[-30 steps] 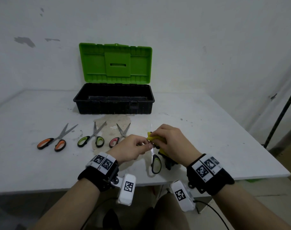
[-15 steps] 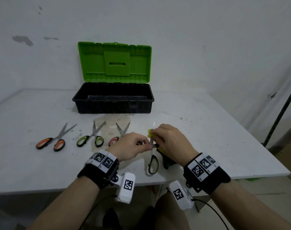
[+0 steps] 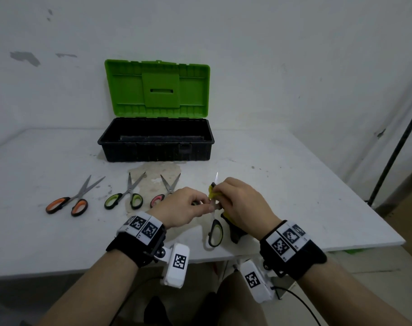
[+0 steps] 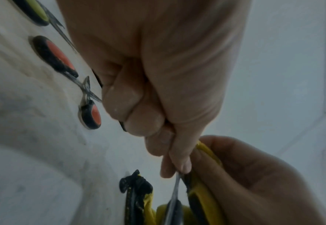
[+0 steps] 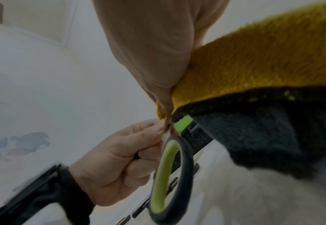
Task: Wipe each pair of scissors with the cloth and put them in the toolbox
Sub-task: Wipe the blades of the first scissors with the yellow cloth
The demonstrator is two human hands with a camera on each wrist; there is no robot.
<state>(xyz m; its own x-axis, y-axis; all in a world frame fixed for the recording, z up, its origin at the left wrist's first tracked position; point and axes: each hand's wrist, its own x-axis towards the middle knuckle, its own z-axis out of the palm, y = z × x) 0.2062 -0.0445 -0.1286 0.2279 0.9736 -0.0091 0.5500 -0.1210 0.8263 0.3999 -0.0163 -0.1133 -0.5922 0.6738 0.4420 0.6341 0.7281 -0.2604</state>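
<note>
Item: green-handled scissors [image 3: 215,231], at table [image 3: 294,196] 6 o'clock edge, blade up. Left hand [image 3: 184,208] pinches pivot; right hand [image 3: 241,203] clenches yellow cloth [image 3: 211,193] round blade. Risk: cloth slips, edge nicks fingers. Toolbox [image 3: 155,147] open, 12 o'clock.

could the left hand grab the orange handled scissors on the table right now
Probably not at once. The left hand grips the green-handled scissors that the right hand wipes with the yellow cloth. The path to the orange-handled scissors looks free, but that grip must let go first.
</note>
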